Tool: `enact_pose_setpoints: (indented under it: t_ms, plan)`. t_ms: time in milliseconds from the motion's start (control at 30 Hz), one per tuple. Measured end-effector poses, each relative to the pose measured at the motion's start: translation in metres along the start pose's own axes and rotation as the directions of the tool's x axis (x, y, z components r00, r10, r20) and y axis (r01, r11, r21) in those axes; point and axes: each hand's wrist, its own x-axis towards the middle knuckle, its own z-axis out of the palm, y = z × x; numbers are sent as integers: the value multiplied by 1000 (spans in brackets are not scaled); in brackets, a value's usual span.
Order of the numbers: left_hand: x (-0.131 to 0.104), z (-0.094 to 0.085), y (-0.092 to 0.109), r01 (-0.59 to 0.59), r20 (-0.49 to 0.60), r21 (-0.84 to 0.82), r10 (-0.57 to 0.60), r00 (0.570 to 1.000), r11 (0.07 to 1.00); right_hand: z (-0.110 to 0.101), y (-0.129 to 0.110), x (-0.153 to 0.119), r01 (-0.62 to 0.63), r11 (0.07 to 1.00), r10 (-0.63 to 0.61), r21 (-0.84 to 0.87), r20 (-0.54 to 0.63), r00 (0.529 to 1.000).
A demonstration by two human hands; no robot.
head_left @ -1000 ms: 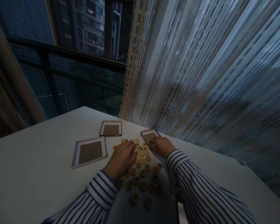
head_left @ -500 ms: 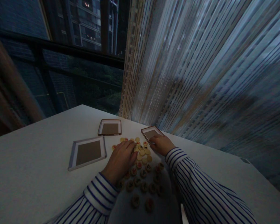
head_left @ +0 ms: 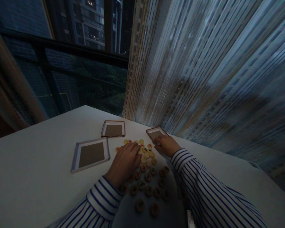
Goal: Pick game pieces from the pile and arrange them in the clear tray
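Observation:
Many round Chinese chess pieces (head_left: 146, 155) lie in a loose group on the white table, pale ones farther off and ones with red or dark characters closer to me. My left hand (head_left: 124, 163) lies over the left side of the group, thumb apart from the bent fingers, its fingertips among the pale pieces. My right hand (head_left: 168, 146) reaches over the near edge of a small brown-rimmed tray (head_left: 152, 129) at the right. Its fingers are curled together, and what they hold, if anything, is hidden.
Another brown-rimmed tray (head_left: 114, 121) stands behind the pieces, and a larger pale-rimmed tray (head_left: 73, 157) lies to the left. The white table (head_left: 38, 161) ends at a string curtain (head_left: 171, 72) and a dark window railing (head_left: 80, 52). Shadow covers the nearer pieces.
The whole view has shifted slightly, moving the scene a little to the right. My right fingers have moved slightly at the small tray; my left hand stays over the pieces.

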Motion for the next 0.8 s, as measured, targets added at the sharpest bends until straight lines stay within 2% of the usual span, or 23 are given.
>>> enact_pose_setpoints:
  t_ms: [300,567,800]
  plan:
    - [1,-1,1,4,14,6,-4,1000,1000,3,-5,10,122,992,-122,30,27,992]
    - [1,-3,2,9,39,37,-11,999,999,3,-7,16,145,989,-145,-5,42,989]
    - [1,-4,3,15,13,-11,-15,1000,1000,0,-4,15,135,991,-134,22,-15,991]
